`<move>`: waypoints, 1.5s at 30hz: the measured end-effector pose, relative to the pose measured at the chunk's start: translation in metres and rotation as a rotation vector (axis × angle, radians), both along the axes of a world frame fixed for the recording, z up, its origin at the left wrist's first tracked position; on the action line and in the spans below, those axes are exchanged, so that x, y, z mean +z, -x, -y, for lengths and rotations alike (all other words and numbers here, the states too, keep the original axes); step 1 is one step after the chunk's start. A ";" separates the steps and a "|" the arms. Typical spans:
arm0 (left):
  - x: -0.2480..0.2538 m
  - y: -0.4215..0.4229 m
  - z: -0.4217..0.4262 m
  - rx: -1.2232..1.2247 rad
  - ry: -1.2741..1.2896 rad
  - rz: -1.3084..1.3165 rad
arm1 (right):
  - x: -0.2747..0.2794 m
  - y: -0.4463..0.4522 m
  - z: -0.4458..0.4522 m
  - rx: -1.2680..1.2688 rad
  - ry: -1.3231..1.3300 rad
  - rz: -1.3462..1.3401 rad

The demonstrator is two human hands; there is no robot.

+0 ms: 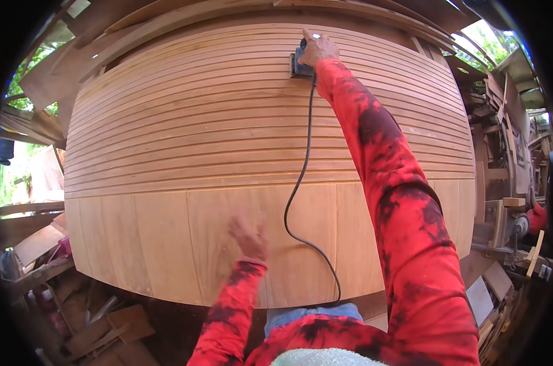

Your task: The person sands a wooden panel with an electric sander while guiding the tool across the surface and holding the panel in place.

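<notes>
My right hand [318, 49] reaches to the far part of a large wooden panel [163, 241] and is closed round a blue-and-black power sander [300, 62]. The sander rests on the slatted, grooved part of the panel. Its black cord [303, 174] runs down across the wood toward my waist. Over the smooth near section is my left hand [250, 240], fingers spread and blurred by motion; I see nothing in it. Whether its palm touches the wood, I cannot tell.
Wooden boards [166, 17] lie behind the panel's far edge. Scrap wood [127, 326] is heaped at the lower left, and more pieces [499, 280] lean on the right. A grey machine part [520, 226] stands at the right, next to something red.
</notes>
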State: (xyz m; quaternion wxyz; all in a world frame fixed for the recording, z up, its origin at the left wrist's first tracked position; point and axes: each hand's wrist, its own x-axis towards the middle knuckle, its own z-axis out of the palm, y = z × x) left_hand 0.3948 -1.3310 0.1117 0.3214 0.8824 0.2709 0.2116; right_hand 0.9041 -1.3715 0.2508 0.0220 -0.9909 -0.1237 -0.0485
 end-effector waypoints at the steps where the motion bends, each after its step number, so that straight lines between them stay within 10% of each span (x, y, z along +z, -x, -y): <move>1: 0.004 -0.001 0.030 -0.063 -0.026 0.043 | 0.009 0.006 0.011 -0.012 -0.001 -0.035; 14: 0.022 0.045 0.174 -0.531 0.429 -0.211 | 0.015 -0.029 0.125 0.012 0.031 -0.057; 23: 0.017 0.030 0.175 -0.014 0.025 -0.132 | 0.005 -0.066 0.195 0.027 -0.006 -0.050; 45: 0.012 0.086 0.189 -0.280 0.065 -0.218 | 0.007 -0.093 0.304 0.050 0.070 0.058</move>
